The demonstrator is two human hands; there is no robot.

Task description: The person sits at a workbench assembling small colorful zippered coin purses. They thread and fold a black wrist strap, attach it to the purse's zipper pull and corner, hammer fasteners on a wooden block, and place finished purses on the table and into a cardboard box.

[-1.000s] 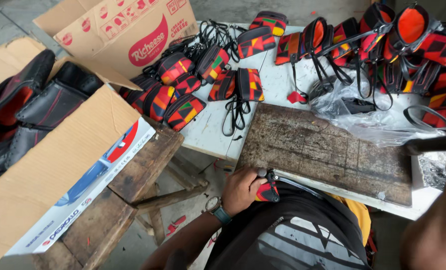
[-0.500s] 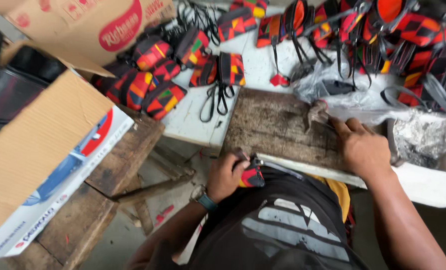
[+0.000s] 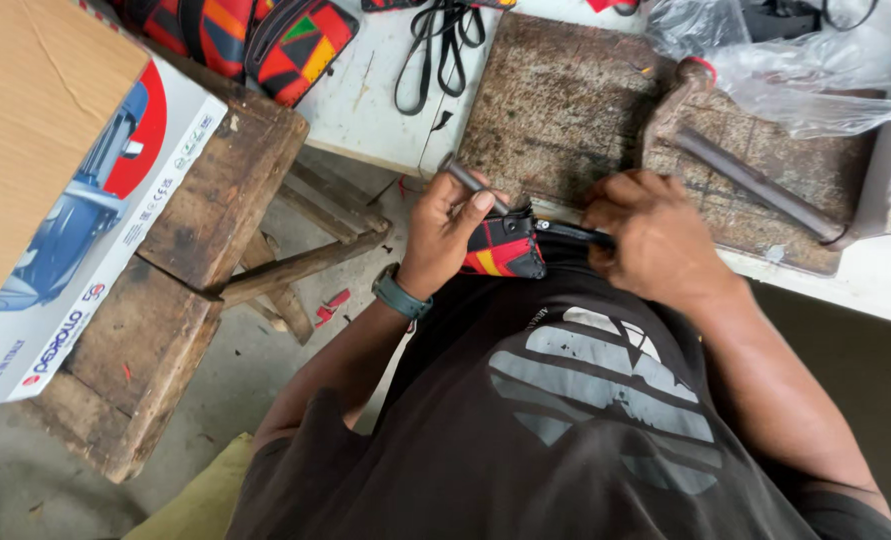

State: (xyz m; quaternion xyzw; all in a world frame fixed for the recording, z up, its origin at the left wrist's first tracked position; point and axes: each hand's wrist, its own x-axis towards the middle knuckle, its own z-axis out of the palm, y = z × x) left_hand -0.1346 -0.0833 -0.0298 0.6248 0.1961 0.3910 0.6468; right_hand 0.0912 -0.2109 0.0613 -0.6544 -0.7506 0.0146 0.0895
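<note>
My left hand (image 3: 447, 232) grips a small red, black and yellow patterned pouch (image 3: 503, 247) together with a thin grey metal rod (image 3: 465, 179), close to my chest at the near edge of a worn wooden board (image 3: 565, 100). My right hand (image 3: 648, 236) pinches the pouch's black strap (image 3: 573, 233) just right of the pouch. A hammer (image 3: 740, 172) with a wooden handle lies on the board beyond my right hand. A watch sits on my left wrist.
A cardboard box (image 3: 55, 160) rests on a rough wooden bench (image 3: 215, 215) at left. More patterned pouches (image 3: 285, 40) and black straps (image 3: 435, 40) lie on the white table (image 3: 375, 100). Crumpled clear plastic (image 3: 805, 60) covers the far right.
The view has dropped closer to my lap. My right hand left the board and came back to the pouch's strap. My left hand now holds the metal rod along with the pouch.
</note>
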